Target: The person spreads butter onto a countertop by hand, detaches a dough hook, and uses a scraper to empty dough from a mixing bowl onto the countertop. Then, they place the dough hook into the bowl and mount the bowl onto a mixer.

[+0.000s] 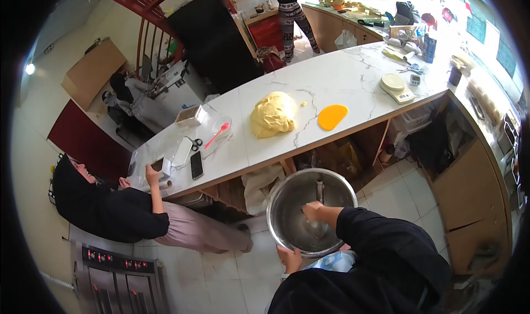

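Note:
A large steel mixing bowl (274, 203) stands in front of my body, below the counter's edge. My left hand (290, 257) is closed on its near rim at the lower left. Inside the bowl is my right hand (312, 211), its fingers curled and pointing down; what they hold, if anything, I cannot make out. Beside it a short metal post (319, 189) rises within the bowl. On the counter sits a big lump of pale yellow dough (274, 115), with an orange dough scraper (333, 117) to its right.
A co-worker (105, 203) stands at the left, holding a small box. The marble-patterned counter (248, 148) carries a phone (196, 165), scissors (193, 144), a pink spatula (216, 135) and a kitchen scale (395, 87). An oven (118, 281) is at lower left. Other people are farther back.

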